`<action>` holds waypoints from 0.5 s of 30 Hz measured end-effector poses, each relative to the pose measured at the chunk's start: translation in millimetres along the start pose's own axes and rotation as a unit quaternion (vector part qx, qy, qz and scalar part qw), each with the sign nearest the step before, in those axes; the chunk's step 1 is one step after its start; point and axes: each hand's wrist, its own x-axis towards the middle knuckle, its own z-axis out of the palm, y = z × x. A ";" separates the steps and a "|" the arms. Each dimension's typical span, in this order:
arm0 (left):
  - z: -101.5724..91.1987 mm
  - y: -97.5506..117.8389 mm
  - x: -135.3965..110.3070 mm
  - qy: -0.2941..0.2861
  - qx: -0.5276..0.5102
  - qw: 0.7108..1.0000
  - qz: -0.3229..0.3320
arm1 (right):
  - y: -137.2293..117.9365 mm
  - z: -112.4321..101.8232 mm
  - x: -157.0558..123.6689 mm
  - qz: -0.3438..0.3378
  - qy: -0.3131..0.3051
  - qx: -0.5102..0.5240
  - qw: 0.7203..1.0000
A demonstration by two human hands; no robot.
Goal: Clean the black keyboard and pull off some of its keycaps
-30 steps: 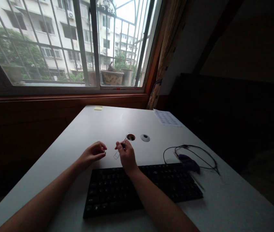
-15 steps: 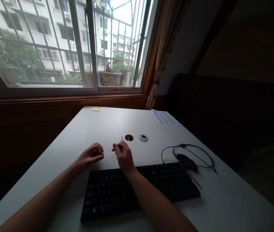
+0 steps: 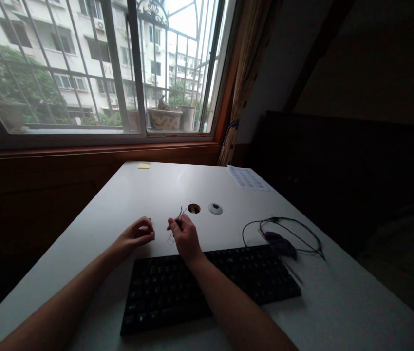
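Note:
My right hand (image 3: 185,237) is closed around the dark middle of a thin wire puller (image 3: 182,213). Two bent metal prongs stick up past the fingers, and thin rectangular wire loops (image 3: 171,240) show below them. To its left, my left hand (image 3: 136,235) hovers low over the desk, thumb and fingertips pinched on a small dark piece (image 3: 153,236), mostly hidden and too small to name. A black keyboard (image 3: 170,287) lies just in front of both hands, and my right forearm crosses over it.
A purple-dark object (image 3: 281,244) and a looped black cable (image 3: 302,222) lie at the right, beside a thin stick (image 3: 294,273). Farther back are a desk hole (image 3: 194,208), a round grommet (image 3: 215,209), a printed sheet (image 3: 250,178) and yellow notes (image 3: 143,165).
The wire puller has turned slightly in my right hand, so both prongs show more plainly. The left fingers have shifted a little around the small piece. The whole view has moved slightly.

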 end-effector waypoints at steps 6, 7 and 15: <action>0.5 1.1 -0.3 0.007 0.006 1.000 -0.007 | 2.2 1.4 0.1 0.001 -0.010 0.008 1.000; 0.5 1.1 -0.3 0.007 0.007 1.000 -0.006 | 2.3 1.4 0.0 0.002 -0.011 0.010 1.000; -1.2 -2.8 0.7 0.008 0.016 1.000 -0.014 | 3.8 2.0 0.0 -0.017 -0.005 -0.004 1.000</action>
